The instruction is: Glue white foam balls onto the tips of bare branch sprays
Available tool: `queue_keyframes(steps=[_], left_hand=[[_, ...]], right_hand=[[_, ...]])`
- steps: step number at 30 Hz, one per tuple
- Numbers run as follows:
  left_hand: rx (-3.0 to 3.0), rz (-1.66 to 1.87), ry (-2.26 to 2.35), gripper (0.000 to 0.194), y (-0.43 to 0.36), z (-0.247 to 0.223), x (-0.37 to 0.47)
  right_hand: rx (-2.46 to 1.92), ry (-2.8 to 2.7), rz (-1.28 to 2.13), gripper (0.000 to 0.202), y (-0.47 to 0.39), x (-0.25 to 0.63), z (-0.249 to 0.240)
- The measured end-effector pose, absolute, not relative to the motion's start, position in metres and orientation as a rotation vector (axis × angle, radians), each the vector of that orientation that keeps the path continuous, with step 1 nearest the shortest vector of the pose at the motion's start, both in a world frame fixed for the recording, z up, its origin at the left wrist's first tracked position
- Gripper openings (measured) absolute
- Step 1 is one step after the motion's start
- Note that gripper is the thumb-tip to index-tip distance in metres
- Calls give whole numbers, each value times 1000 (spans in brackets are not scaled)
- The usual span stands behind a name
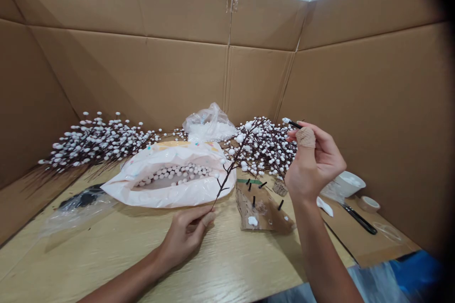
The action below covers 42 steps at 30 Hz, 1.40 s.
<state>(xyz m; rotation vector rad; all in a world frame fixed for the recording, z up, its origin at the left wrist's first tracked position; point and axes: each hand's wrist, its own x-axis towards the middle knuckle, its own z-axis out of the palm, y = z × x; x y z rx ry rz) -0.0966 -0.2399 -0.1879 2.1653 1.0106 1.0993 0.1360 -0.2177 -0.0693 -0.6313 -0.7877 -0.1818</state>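
My left hand [190, 232] is closed on the lower end of a thin dark branch [227, 173], which leans up and to the right with a few white balls near its top. Raised at the right, my right hand [314, 158] pinches a small black stick [294, 124] with a white blob on its tip. Tape wraps the right thumb. Between the hands lies a cardboard block [265, 208] with several black sticks standing in it and white smears on top. An open white bag [163, 199] of white balls sits beyond my left hand.
Bundles of white-berried branches lie at the back left [95, 139] and back right [266, 144], with a clear bag [209, 125] between them. On the right are a white bowl [350, 183], black-handled tool [360, 219] and tape roll [368, 204]. Cardboard walls [177, 71] surround the table.
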Motion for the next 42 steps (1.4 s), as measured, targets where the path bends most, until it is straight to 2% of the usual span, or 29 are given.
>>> queue_keyframes(steps=[35, 42], left_hand=[[2173, 1113, 1019, 21, -238, -193, -99], [2136, 1133, 1089, 24, -235, -193, -99]], right_hand=[[-568, -846, -154, 11, -216, 134, -73], [-887, -1091, -48, 15, -228, 176, -95]])
